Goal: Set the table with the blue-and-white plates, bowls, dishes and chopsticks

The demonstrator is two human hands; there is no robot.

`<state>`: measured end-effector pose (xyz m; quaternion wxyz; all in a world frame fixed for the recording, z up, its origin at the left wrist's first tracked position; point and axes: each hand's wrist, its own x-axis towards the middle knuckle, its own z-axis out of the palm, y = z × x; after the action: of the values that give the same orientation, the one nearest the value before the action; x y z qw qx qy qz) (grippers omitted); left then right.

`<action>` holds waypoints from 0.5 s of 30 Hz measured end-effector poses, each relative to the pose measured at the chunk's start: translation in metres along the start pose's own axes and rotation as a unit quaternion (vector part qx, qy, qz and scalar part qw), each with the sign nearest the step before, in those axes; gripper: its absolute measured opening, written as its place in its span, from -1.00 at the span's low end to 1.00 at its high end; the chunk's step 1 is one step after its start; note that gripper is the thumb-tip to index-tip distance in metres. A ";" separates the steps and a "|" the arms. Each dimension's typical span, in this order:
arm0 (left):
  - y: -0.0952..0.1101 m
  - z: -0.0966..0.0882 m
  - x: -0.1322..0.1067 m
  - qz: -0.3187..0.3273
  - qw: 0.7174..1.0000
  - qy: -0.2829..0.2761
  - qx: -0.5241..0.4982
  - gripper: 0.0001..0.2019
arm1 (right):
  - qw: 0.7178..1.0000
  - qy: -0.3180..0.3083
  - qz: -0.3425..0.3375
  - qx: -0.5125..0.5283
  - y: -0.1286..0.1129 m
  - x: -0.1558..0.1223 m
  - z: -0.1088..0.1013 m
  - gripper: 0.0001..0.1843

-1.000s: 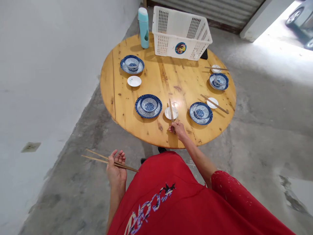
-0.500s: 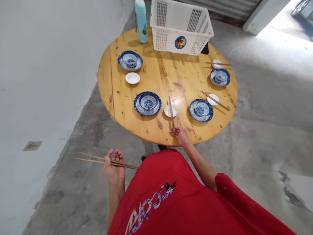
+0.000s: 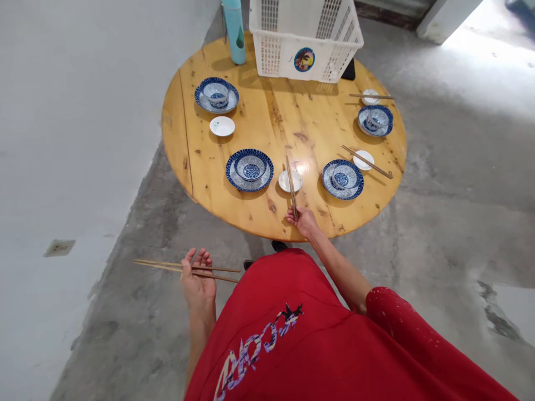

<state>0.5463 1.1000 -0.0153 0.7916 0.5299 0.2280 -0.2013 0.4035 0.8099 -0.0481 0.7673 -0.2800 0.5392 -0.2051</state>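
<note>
My right hand (image 3: pixel 304 221) rests at the near edge of the round wooden table (image 3: pixel 288 120), fingers touching the near end of a pair of chopsticks (image 3: pixel 291 184) lying across a small white saucer (image 3: pixel 290 180). My left hand (image 3: pixel 197 281) hangs beside my red shirt, off the table, closed on another pair of chopsticks (image 3: pixel 175 267) that points left over the floor. A blue patterned bowl on a plate (image 3: pixel 249 168) stands left of the saucer, another (image 3: pixel 343 179) to its right.
Two further bowl-and-plate sets (image 3: pixel 216 94) (image 3: pixel 375 120), a white saucer (image 3: pixel 222 126), and two saucers with chopsticks (image 3: pixel 366 162) (image 3: pixel 371 97) stand round the table. A white plastic basket (image 3: pixel 305 39) and a teal bottle (image 3: pixel 234 30) are at the far edge. White wall left, concrete floor around.
The view has tilted down a little. My left hand's chopsticks have swung closer to level. My right hand stays at the end of the chopsticks on the table.
</note>
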 end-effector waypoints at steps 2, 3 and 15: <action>-0.001 -0.003 0.000 0.004 1.000 -0.006 0.005 -0.74 | 1.000 -0.001 -0.007 0.000 0.000 0.000 0.001 -0.70; -0.002 -0.004 -0.001 0.006 1.000 -0.009 0.006 -0.73 | 1.000 -0.002 -0.011 0.000 0.000 0.000 0.001 -0.71; -0.006 -0.013 -0.002 0.001 1.000 0.003 -0.004 -0.76 | 1.000 -0.001 -0.022 0.012 0.002 0.001 0.002 -0.79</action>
<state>0.5391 1.1104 -0.0231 0.7933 0.5277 0.2304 -0.1976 0.4060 0.8110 -0.0493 0.7666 -0.2831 0.5292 -0.2283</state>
